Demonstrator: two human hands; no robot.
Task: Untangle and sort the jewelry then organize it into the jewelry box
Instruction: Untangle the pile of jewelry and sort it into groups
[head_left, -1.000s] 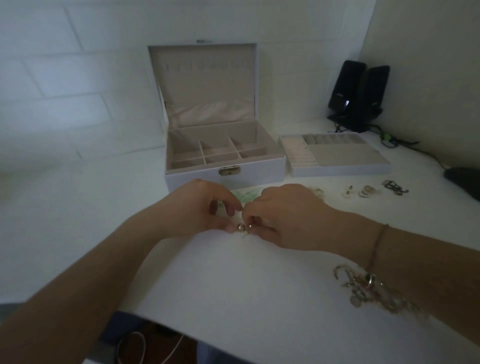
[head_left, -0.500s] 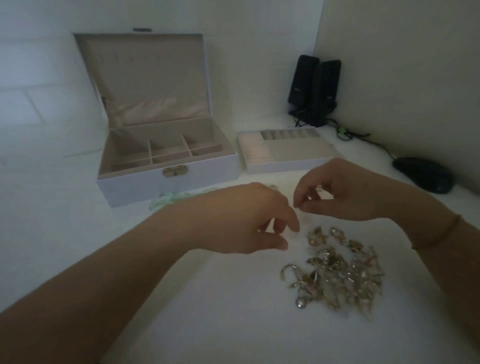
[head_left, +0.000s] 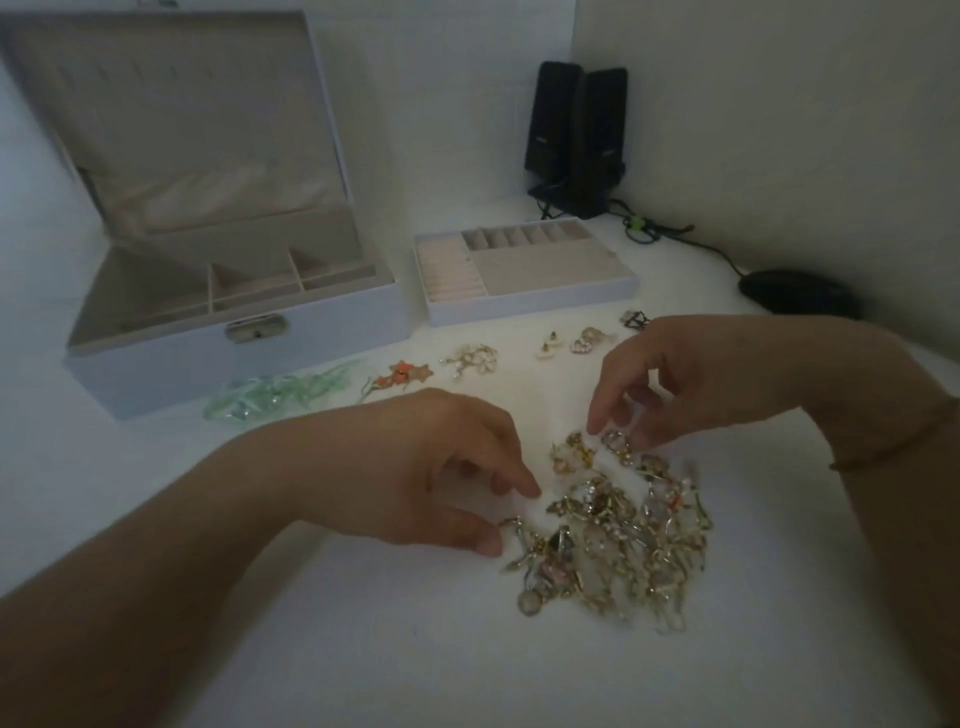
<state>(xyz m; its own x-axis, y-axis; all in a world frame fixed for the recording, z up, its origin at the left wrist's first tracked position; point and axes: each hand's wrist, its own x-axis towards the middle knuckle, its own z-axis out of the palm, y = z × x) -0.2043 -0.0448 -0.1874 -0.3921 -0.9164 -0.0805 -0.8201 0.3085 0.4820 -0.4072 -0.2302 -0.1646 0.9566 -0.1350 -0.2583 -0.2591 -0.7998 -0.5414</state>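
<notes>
Table (head_left: 363, 649): hands (head_left: 431, 467) flank jewelry pile (head_left: 618, 540).

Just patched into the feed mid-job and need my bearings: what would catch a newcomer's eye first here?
The tangled heap of gold-toned jewelry lies at centre-right on the white table, with the left hand at its left edge and the right hand reaching its fingertips to its far edge. Behind them the open jewelry box shows bare compartments, its removed tray beside it. Between box and heap runs a row of sorted pieces, the green one leftmost.
</notes>
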